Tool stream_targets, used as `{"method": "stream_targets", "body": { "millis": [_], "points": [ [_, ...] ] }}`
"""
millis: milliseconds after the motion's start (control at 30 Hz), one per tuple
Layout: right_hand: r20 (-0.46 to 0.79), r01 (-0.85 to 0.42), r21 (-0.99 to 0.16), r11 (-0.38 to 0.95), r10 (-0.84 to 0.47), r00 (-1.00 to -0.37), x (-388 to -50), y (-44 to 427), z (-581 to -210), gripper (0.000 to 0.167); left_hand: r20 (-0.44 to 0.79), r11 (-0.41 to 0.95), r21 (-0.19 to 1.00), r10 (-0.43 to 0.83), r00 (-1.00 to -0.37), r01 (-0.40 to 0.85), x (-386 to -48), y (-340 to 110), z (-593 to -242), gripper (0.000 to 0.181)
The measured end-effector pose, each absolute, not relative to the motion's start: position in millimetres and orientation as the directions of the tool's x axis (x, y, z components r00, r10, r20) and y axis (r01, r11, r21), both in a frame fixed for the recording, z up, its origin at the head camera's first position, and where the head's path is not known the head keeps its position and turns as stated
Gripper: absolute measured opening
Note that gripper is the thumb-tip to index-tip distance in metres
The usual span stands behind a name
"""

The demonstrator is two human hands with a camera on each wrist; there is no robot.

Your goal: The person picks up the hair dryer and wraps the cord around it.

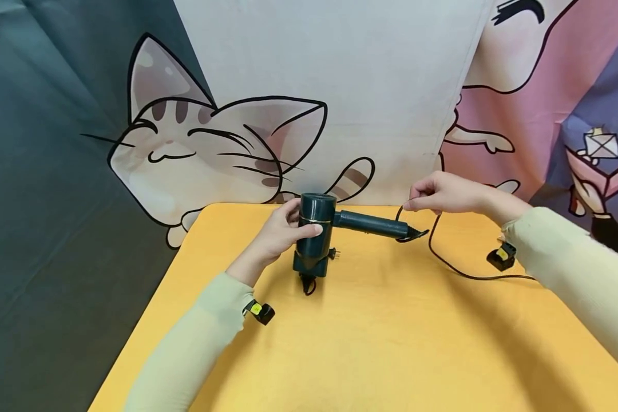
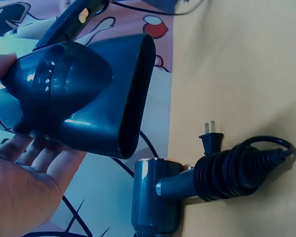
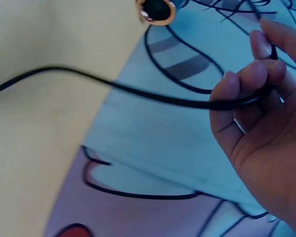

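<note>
My left hand (image 1: 280, 233) grips the barrel of a dark green hair dryer (image 1: 316, 209) above the table, thumb on the near side. Its handle (image 1: 371, 224) points right, and a flat nozzle (image 2: 101, 116) fills the upper part of the left wrist view. From the handle's end runs a black power cord (image 1: 458, 270). My right hand (image 1: 445, 193) pinches that cord between thumb and fingers; in the right wrist view the cord (image 3: 163, 98) passes across the curled fingers. A second hair dryer (image 2: 155, 197) lies on the table, partly hidden behind the held one in the head view.
The second dryer's cord (image 2: 227, 175) is wound round its handle, with its two-pin plug (image 2: 211, 140) sticking out. A yellow table (image 1: 381, 343) lies below. A cartoon-cat backdrop (image 1: 195, 154) hangs behind it. The held dryer's cord trails right, under my right forearm.
</note>
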State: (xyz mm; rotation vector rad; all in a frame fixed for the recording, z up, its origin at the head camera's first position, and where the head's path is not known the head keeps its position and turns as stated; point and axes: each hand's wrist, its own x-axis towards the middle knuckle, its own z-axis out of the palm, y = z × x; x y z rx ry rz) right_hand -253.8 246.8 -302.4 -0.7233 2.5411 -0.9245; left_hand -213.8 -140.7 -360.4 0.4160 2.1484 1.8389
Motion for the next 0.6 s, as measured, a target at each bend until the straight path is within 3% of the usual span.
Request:
{"method": "stream_targets", "body": {
  "millis": [267, 600],
  "points": [
    [-0.132, -0.389, -0.638, 0.665, -0.592, -0.795, -243, 231, -285, 0.017, -0.004, 0.156, 0.987, 0.253, -0.968, 0.037, -219, -137, -370, 0.066],
    [-0.007, -0.409, -0.682, 0.606, -0.564, -0.826, -216, 211, -293, 0.017, 0.061, 0.086, 0.993, 0.145, -0.988, 0.074, -221, -128, -373, 0.062]
  ]
}}
